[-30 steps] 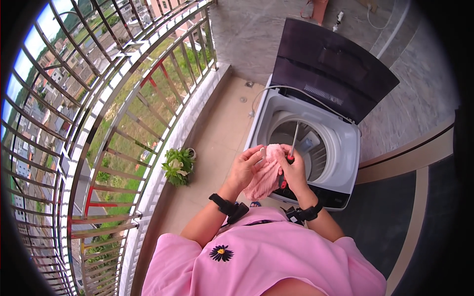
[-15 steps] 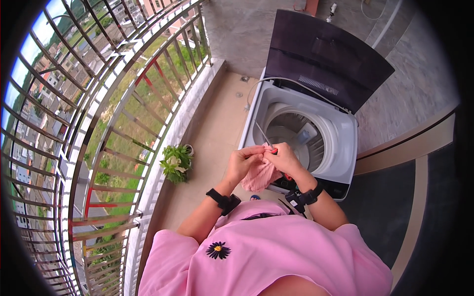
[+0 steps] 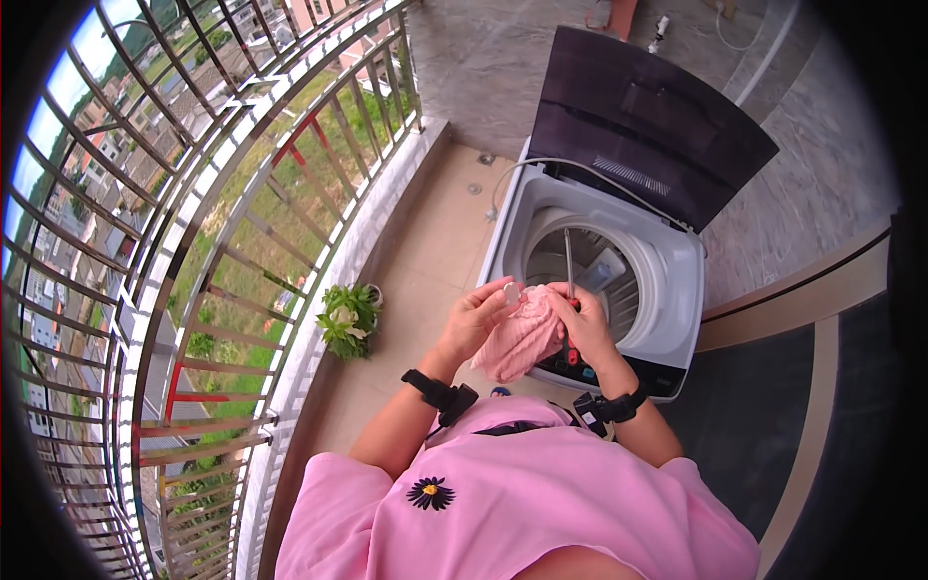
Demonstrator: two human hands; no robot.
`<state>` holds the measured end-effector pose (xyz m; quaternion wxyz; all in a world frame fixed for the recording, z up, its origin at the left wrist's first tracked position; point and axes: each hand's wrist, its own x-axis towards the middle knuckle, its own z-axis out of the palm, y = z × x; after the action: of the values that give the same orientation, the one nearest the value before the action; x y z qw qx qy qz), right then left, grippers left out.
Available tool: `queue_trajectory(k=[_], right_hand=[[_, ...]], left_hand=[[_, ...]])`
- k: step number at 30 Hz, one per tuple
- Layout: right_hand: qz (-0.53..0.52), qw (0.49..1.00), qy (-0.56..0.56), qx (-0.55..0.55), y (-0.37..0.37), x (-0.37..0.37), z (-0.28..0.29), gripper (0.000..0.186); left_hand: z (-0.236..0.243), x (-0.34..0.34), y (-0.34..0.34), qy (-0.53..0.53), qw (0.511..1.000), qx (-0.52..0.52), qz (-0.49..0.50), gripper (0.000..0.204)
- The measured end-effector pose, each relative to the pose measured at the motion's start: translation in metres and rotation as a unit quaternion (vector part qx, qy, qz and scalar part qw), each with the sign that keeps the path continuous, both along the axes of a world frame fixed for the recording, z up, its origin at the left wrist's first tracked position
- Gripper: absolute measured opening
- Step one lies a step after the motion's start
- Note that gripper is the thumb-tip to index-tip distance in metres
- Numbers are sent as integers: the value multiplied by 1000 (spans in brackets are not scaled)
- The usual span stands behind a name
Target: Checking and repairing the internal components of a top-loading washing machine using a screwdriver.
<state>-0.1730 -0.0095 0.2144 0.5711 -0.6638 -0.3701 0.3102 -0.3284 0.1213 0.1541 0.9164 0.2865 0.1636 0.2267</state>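
Note:
My left hand [image 3: 472,321] is closed, its thumb and fingertips pinching a small pale round piece [image 3: 511,292] at the edge of a crumpled pink cloth [image 3: 514,340]. My right hand [image 3: 590,331] is closed around a screwdriver with a red and black handle [image 3: 571,345], its metal shaft [image 3: 568,253] pointing away from me. The same hand's fingertips also grip the cloth's upper right side. The cloth hangs between both hands, over the near left corner of an open top-loading washing machine [image 3: 682,290]. Whether the pale piece is attached to the cloth, I cannot tell.
The machine's dark lid [image 3: 648,121] stands raised at the back, and a grey hose [image 3: 619,179] crosses behind the tub. A light-blue piece [image 3: 607,265] shows inside the drum. A leafy potted plant [image 3: 346,324] sits by the balcony railing [image 3: 232,242] on the left.
The screwdriver has swung from slanting left to pointing nearly straight away from me. My hands have moved apart, spreading the cloth, and the pale round piece now shows in my left fingers.

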Motion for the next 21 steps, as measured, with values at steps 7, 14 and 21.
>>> queue_trajectory(k=[7,14,21], right_hand=[[-25,936,-347,-54,17,-30,2,16],[95,975,-117,-166,13,-3,-16,18],[17,992,-2,-124,-10,5,-14,22]], left_hand=[[-6,6,0,92,972,215,9,33],[5,3,-5,161,930,328,-45,35],[-14,-1,4,-6,999,-38,-31,33]])
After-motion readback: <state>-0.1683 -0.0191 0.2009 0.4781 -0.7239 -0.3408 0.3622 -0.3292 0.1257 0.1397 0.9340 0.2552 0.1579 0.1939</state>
